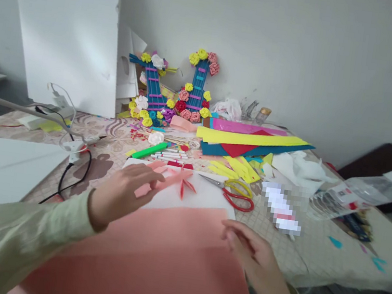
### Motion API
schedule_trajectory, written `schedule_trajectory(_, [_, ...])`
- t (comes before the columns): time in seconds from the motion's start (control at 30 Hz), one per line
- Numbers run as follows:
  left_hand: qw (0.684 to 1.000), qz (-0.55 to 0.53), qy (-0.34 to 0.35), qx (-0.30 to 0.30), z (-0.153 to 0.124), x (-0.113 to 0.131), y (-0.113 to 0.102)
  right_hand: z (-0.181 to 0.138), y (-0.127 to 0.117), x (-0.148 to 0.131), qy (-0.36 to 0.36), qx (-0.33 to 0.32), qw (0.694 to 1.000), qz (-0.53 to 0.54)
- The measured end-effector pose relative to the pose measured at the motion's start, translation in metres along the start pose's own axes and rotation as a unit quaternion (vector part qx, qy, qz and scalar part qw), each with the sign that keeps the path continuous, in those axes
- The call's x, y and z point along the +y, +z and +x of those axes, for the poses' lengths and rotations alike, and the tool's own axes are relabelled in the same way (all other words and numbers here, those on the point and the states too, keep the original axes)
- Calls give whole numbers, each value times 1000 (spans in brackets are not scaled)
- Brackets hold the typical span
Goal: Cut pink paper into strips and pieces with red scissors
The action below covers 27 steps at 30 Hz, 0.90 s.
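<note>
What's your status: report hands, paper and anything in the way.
Left hand over narrow pink paper, contact unclear. Right hand at right edge of large pink sheet, grip unclear. Scissors just beyond the sheet's far edge.

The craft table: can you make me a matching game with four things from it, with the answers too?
1. scissors
2. large paper sheet
3. two flower-trimmed guitars
4. plastic bottle

A. at the back, near the wall
B. see-through
C. red and yellow handles
D. salmon pink

Answers: 1-C, 2-D, 3-A, 4-B
</note>
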<state>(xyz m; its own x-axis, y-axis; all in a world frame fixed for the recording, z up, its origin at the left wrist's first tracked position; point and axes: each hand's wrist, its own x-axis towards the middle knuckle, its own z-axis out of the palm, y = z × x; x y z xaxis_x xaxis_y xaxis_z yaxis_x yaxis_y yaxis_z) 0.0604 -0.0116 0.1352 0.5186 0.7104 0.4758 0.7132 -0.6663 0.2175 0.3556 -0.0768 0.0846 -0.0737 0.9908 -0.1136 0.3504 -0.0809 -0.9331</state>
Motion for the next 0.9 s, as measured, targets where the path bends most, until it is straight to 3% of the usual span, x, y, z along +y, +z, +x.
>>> schedule_trajectory(0.1, [994, 16, 110, 10, 1, 36, 5, 4, 28, -31, -35, -121, 984, 123])
schedule_trajectory(0.17, [986, 20, 165, 18, 1, 52, 9, 7, 43, -41, -47, -134, 975, 173])
schedule_trajectory(0.33, [981, -8, 192, -1, 3, 66, 14, 7, 55, -42, 1, -48, 984, 172])
schedule_trajectory(0.43, [980, -61, 183, -36, 2, 67, 16, 4, 53, -37, 7, -35, 989, 146])
schedule_trajectory(0.67, [981, -181, 56, -35, 3, 60, 25, 5, 45, -29, -4, -69, 987, 148])
schedule_trajectory(0.77, [956, -272, -8, -114, 14, 58, 26, 7, 40, -30, -7, -92, 987, 133])
schedule_trajectory(0.9, [884, -383, -137, -229, 31, 56, 29, 12, 29, -28, -15, -110, 990, 91])
